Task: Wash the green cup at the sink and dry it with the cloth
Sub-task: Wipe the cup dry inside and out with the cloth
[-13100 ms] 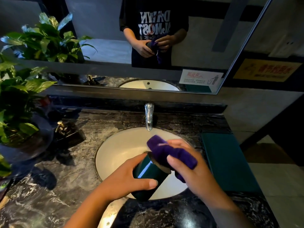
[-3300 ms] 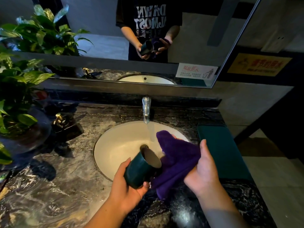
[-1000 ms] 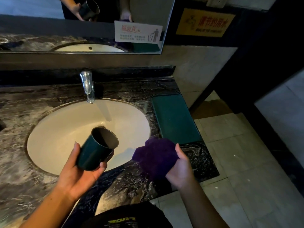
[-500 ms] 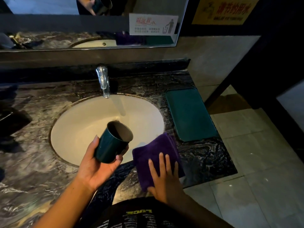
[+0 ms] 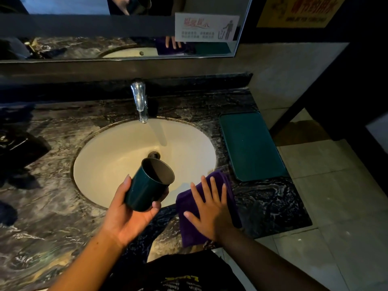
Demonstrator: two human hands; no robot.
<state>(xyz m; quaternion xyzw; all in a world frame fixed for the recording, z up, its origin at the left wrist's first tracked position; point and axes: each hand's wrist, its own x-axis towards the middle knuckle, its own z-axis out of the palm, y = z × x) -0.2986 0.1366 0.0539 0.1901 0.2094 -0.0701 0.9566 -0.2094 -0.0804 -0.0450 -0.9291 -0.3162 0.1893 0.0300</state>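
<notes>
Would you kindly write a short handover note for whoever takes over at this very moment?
Left hand: grips the green cup, tilted, mouth facing away, over the near edge of the sink.
Right hand: lies flat, fingers spread, on the purple cloth, which is on the counter right of the sink.
Done: the cup was being wiped with the cloth seconds ago; the cloth has since been laid down.
Left: probably check the cup is dry and set it down, perhaps on the green tray; dryness cannot be told from here.
</notes>
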